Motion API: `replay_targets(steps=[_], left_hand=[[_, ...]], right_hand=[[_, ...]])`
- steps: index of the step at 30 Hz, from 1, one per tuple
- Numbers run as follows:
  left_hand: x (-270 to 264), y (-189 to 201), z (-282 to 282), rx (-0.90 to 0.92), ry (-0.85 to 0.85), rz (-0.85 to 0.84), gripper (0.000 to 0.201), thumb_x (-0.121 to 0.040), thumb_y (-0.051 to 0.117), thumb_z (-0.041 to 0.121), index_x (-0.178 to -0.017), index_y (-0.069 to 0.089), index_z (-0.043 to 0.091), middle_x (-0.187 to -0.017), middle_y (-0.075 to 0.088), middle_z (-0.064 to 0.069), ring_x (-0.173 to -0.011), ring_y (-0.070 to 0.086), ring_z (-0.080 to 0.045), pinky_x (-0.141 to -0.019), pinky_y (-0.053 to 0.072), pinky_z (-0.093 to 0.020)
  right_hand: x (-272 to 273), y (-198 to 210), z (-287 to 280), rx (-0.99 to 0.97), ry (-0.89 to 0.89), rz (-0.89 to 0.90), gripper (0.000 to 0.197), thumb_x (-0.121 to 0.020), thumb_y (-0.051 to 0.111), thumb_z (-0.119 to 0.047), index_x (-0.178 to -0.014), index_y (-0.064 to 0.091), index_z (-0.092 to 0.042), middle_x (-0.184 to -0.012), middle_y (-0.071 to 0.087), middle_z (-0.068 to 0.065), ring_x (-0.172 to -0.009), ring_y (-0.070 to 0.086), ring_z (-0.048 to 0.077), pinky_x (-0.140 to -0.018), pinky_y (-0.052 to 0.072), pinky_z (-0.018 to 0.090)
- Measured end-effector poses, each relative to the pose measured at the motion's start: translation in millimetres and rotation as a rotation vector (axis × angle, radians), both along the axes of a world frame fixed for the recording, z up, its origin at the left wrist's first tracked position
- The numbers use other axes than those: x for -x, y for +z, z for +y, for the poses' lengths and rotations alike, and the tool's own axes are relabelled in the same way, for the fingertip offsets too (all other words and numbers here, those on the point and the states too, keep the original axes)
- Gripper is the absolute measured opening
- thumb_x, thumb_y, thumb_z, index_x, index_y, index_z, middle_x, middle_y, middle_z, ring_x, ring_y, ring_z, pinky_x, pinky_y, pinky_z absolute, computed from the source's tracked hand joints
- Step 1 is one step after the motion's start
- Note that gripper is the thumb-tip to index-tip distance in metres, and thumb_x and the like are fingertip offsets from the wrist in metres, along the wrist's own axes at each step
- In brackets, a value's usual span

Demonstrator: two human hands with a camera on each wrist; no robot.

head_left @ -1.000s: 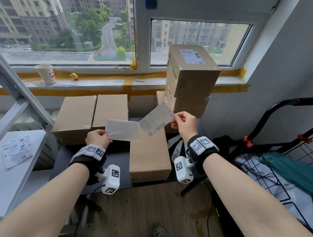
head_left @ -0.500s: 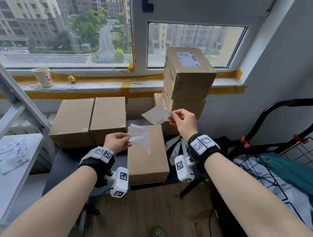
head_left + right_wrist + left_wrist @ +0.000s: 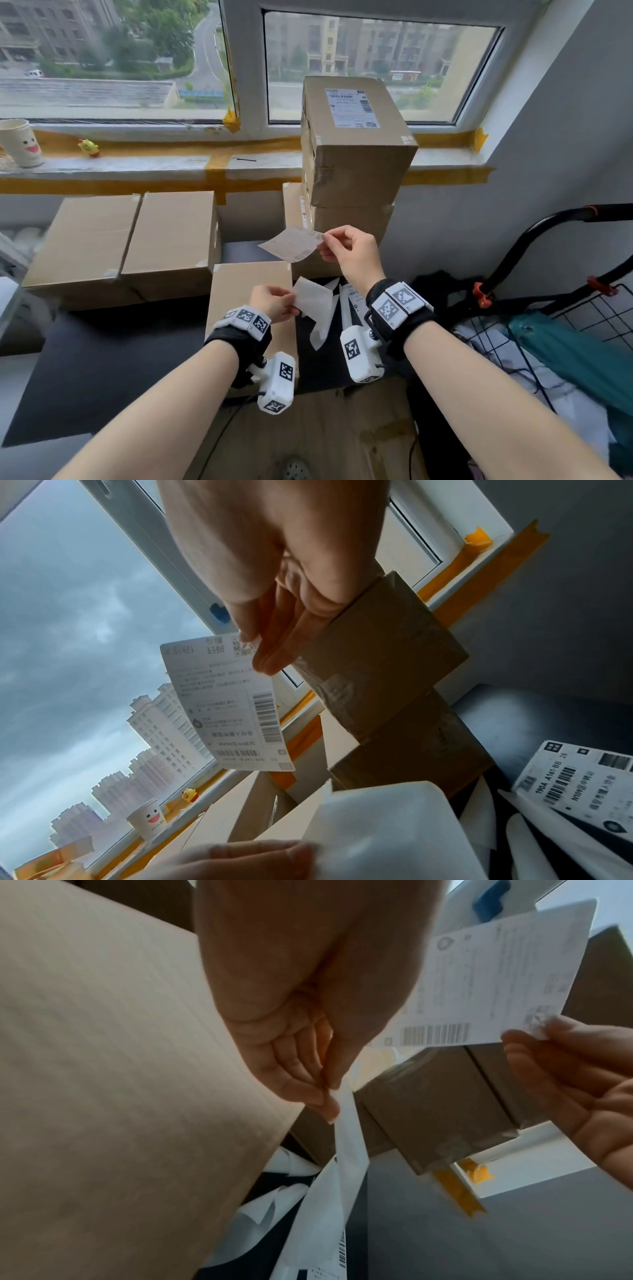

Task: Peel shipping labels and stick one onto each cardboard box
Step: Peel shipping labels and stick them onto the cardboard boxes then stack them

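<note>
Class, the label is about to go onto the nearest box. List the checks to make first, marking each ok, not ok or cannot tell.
1. Peeled label free of its backing: ok.
2. Right hand pinches it by one corner only: ok.
3. Label flat, uncreased: ok, slight curl.
4. Nearest box top unlabelled: ok on the visible part.
5. Left hand free to smooth: not ok, it holds the backing sheet.
6. Adhesive side down: cannot tell.

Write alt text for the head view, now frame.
The right hand pinches a peeled shipping label above a plain cardboard box; the left hand holds the blank backing sheet. Behind, a labelled box tops a stack by the window.
</note>
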State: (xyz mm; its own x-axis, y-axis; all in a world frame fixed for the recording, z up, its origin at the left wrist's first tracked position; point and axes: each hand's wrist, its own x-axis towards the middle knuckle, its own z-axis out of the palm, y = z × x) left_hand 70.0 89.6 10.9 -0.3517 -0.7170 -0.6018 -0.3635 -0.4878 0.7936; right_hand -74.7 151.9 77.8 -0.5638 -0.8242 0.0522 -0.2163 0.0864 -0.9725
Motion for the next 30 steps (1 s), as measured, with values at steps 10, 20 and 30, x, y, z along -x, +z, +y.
replay_targets(steps=[10, 20, 30], left_hand=[[6.6, 8.3, -23.0, 0.099, -0.009, -0.062, 0.022, -0.088, 0.063, 0.014, -0.099, 0.061, -0.004, -0.072, 0.063, -0.008, -0.047, 0.059, -0.009, -0.042, 0.047, -0.011], [-51.3, 39.8, -40.3, 0.135, 0.193, 0.057, 0.04, -0.097, 0.042, 0.036, -0.079, 0.064, 0.008, -0.081, 0.068, -0.009, -0.062, 0.059, -0.018, -0.058, 0.046, -0.023], [-98.8, 48.5, -26.7, 0.138, 0.136, 0.054, 0.019, -0.085, 0.066, 0.025, -0.076, 0.063, 0.009, -0.075, 0.064, -0.005, -0.059, 0.056, -0.013, -0.056, 0.045, -0.018]], right_hand=[[10.6, -19.8, -11.3, -0.053, 0.028, -0.06, 0.012, -0.092, 0.056, -0.005, -0.095, 0.065, 0.003, -0.086, 0.069, 0.018, -0.075, 0.066, 0.019, -0.073, 0.059, 0.026], [-32.2, -22.6, -6.8, -0.074, 0.06, 0.01, 0.009, -0.088, 0.064, -0.011, -0.09, 0.069, -0.004, -0.086, 0.072, 0.012, -0.083, 0.069, 0.026, -0.082, 0.058, 0.04], [-84.7, -22.2, 21.0, -0.141, 0.135, 0.103, 0.013, -0.079, 0.075, -0.015, -0.091, 0.072, -0.01, -0.087, 0.072, 0.003, -0.082, 0.067, 0.012, -0.082, 0.054, 0.023]])
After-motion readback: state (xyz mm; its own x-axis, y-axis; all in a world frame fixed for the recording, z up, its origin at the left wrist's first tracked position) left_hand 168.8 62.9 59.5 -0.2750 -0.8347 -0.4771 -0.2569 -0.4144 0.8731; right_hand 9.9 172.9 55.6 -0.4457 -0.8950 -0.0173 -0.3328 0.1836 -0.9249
